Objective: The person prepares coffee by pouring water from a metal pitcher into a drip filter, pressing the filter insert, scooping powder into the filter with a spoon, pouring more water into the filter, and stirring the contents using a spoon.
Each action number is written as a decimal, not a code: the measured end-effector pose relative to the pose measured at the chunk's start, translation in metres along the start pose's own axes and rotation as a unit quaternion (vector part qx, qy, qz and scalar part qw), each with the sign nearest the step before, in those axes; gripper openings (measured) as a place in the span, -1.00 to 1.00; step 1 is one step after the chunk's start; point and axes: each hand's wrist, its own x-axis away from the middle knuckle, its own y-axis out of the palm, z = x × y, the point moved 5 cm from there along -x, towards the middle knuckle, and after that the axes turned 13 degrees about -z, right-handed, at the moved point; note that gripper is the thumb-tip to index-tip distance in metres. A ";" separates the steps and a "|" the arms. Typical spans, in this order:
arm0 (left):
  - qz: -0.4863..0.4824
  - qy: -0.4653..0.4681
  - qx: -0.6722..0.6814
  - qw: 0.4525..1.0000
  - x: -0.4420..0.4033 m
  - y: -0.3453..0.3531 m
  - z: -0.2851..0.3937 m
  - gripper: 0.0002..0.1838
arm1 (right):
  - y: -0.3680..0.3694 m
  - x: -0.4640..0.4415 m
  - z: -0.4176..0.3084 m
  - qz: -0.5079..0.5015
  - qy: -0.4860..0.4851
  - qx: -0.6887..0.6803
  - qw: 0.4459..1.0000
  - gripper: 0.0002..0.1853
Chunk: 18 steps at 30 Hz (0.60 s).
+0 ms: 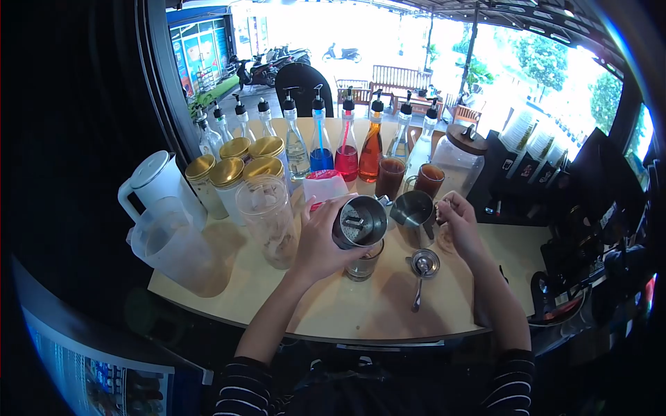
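Note:
My left hand [320,239] is closed around a steel cup [380,223], tipped so that its mouth faces me. Inside it I see a pale speckled surface and a small metal tab. Directly below stands a clear drinking glass [362,269], partly covered by the cup and hand. My right hand [459,225] has its fingers curled at the handle side of a steel pitcher [412,208], whose inside looks dark. Between my arms, a small round metal dish [425,262] lies on the table with a spoon [417,295] across it.
Several pump bottles [348,159] of syrup line the back. Gold-lidded jars [229,182], a clear plastic canister [267,222] and plastic jugs [173,243] crowd the left. Two glasses of brown drink [390,178] and a wooden-lidded jar [458,163] stand behind the pitcher. Cup stacks [520,132] are at right.

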 end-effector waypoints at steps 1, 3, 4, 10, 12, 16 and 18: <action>0.005 0.003 -0.022 1.000 0.000 -0.001 0.001 -0.11 | 0.000 -0.001 -0.011 0.003 0.003 0.005 1.000 -0.84; 0.007 0.006 -0.028 1.000 -0.002 -0.002 0.002 -0.12 | 0.001 -0.002 -0.029 0.007 -0.004 0.009 1.000 -0.84; 0.010 0.005 -0.036 0.999 -0.002 -0.003 0.002 -0.12 | 0.000 -0.003 -0.036 0.009 -0.005 0.010 1.000 -0.84; 0.003 0.020 -0.095 0.995 -0.007 -0.004 0.004 -0.12 | 0.003 -0.006 -0.066 -0.023 0.000 0.068 0.997 -0.87; -0.002 0.019 -0.103 0.995 -0.009 -0.004 0.004 -0.12 | 0.008 -0.007 -0.073 -0.024 0.002 0.057 0.998 -0.88; -0.009 0.021 -0.117 0.993 -0.012 -0.003 0.005 -0.15 | 0.014 -0.010 -0.084 -0.028 0.015 0.056 0.998 -0.87; -0.019 0.019 -0.125 0.992 -0.014 -0.003 0.006 -0.13 | 0.014 -0.013 -0.084 -0.032 0.008 0.060 0.998 -0.87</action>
